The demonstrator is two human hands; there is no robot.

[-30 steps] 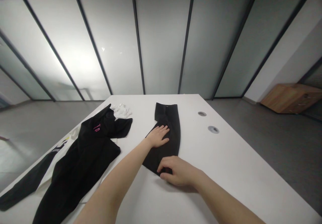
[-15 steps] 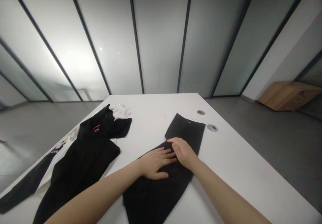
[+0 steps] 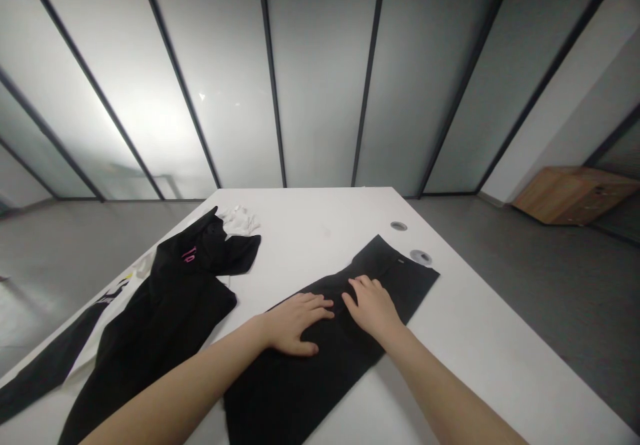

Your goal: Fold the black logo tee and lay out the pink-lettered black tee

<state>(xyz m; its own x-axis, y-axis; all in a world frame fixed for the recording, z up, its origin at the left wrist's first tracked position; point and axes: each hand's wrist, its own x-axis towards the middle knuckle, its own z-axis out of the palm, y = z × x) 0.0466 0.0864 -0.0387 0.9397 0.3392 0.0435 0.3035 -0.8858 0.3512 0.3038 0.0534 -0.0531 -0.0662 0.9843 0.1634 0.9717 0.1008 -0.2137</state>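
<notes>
A pair of black trousers [image 3: 320, 378], apparently folded lengthwise, lies slantwise across the white table [image 3: 480, 352]. Its waist end, with a small light tag, points to the far right; the lower end runs out of view at the bottom. My left hand [image 3: 299, 322] rests flat on the cloth near its left edge, fingers stretched and thumb apart. Just to the right, my right hand [image 3: 373, 306] touches the trousers below the waist, its fingers slightly bent and spread. Neither hand grips the fabric.
Left on the table lie a black hooded top [image 3: 165, 312] with pink lettering, a white-and-dark garment [image 3: 95, 338] partly under it, and a crumpled white cloth [image 3: 240, 220]. Two round grommets [image 3: 421, 257] sit near the right edge. A wooden cabinet [image 3: 565, 195] stands beyond.
The waist end of the trousers has swung right, straightening the bend in the cloth. My left hand has slid left, and my right hand has shifted slightly right, away from it.
</notes>
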